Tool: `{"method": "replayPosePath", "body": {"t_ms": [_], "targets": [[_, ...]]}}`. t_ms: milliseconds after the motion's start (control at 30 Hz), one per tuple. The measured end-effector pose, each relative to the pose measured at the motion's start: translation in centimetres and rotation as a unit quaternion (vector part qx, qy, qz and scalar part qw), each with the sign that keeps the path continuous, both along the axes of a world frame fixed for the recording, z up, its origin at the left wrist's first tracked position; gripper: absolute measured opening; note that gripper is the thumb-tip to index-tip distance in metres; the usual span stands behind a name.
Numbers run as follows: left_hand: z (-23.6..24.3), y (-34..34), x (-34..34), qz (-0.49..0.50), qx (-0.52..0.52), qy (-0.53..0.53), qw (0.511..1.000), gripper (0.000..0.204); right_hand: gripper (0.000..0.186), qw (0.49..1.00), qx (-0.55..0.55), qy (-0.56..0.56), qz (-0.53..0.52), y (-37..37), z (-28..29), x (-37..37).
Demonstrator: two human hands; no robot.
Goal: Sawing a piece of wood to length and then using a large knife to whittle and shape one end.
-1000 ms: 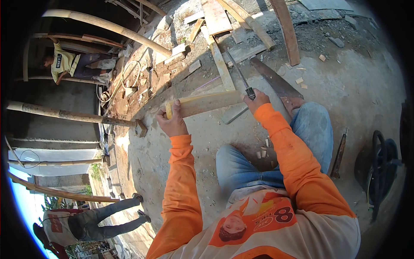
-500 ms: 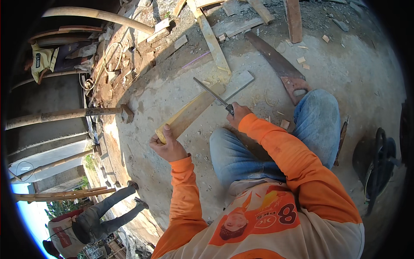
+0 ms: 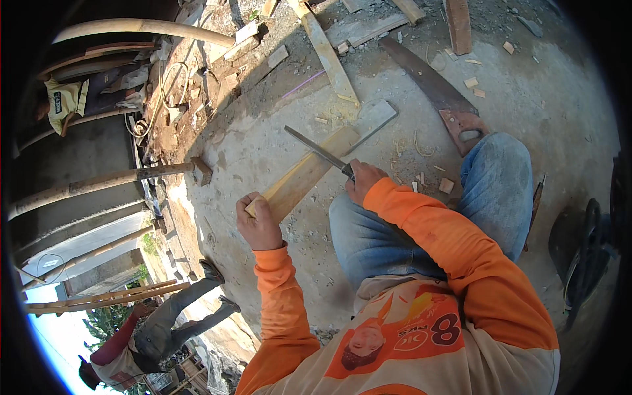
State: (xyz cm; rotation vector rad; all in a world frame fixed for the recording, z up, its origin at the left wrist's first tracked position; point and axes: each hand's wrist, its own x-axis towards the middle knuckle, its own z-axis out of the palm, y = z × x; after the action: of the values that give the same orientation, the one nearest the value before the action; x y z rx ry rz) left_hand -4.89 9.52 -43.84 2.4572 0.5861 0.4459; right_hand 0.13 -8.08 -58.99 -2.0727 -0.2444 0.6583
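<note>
My left hand grips the near left end of a short wooden board, thumb and fingers closed round it. The board slants away to the right, and its far end lies over a flat grey slab on the ground. In my right hand is the handle of a long, narrow, dark steel tool that looks like a file. Its blade crosses above the board and points to the far left. Whether blade and wood touch, I cannot tell. Pale sawdust lies by the board's far end.
A handsaw lies beside my right knee. A long yellowish plank and wood offcuts lie ahead. A dark container is at the right. Another person is at the lower left, with bamboo poles along the left.
The board's near end has turned in my left hand, showing more of its broad face, and the fingers have shifted round it. The blade has moved slightly left. The person at left has stepped.
</note>
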Motion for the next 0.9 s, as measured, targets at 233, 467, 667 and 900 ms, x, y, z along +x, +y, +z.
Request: {"method": "replayPosePath", "body": {"t_ms": [233,467,667,900], "targets": [[-1.4,-0.6,-0.9,0.035,0.047,-0.04,0.998,0.034,0.03,0.983,0.12,-0.108,0.09,1.9,5.5,-2.1],[-1.2,-0.6,-1.8,0.021,0.093,-0.031,0.995,0.032,0.028,0.985,0.074,-0.075,0.135,2.3,6.9,-2.5],[-0.8,-1.2,-0.8,0.006,0.123,-0.028,0.992,0.029,0.027,0.994,0.044,-0.065,0.08,1.8,4.2,-0.4],[-0.4,-2.8,0.0,0.039,0.043,-0.036,0.998,0.027,0.031,0.994,0.045,-0.072,0.067,0.5,2.3,0.5]]}}
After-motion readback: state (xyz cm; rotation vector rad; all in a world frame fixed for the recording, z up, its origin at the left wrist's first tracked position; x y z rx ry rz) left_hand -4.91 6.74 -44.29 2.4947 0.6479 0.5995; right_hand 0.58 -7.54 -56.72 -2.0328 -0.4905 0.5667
